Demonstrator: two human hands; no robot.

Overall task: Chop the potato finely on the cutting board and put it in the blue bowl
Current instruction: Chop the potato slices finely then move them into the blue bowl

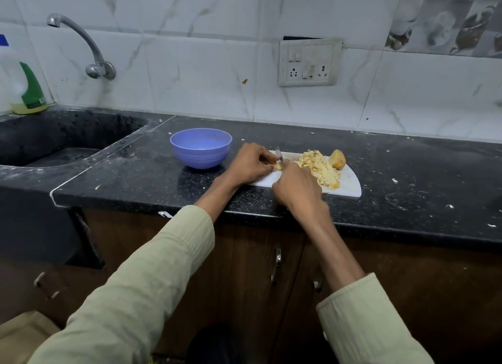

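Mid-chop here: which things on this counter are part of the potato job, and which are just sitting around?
In the job: cutting board, chopped potato pile, uncut potato piece, knife, blue bowl, left hand, right hand.

Lying about: tap, sink, bottle, wall socket.

Both arms stretched forward from near to far, pale green sleeves pushed back to mid-forearm, bare wrists converging over the surface. Left hand [252, 161] knuckles up, fingers curled inward, tips pinching something small toward the right. Right hand [297, 185] just right of it and nearer, back upward, fingers curled under in a closed grip, nearly touching the left.
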